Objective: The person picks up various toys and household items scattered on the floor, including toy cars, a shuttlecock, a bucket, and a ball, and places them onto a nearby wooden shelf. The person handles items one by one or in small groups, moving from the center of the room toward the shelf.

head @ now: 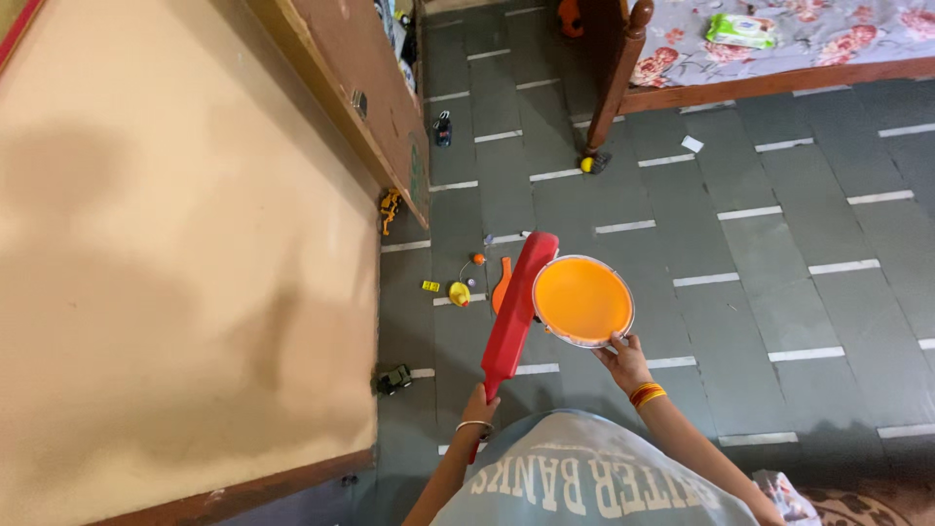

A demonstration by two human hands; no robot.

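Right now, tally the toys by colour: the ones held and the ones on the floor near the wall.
Red: 1, bat in the left hand
Orange: 3, disc in the right hand, small ball, paddle
Yellow: 3, duck, block, vehicle
Green: 1, truck
Total: 8

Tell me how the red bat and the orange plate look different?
The red bat is long, flat and narrow; the orange plate is round with a pale rim. The bat is red, the plate bright orange. The left hand grips the bat by its handle; the right hand pinches the plate's edge. Both are held up above the grey tiled floor.
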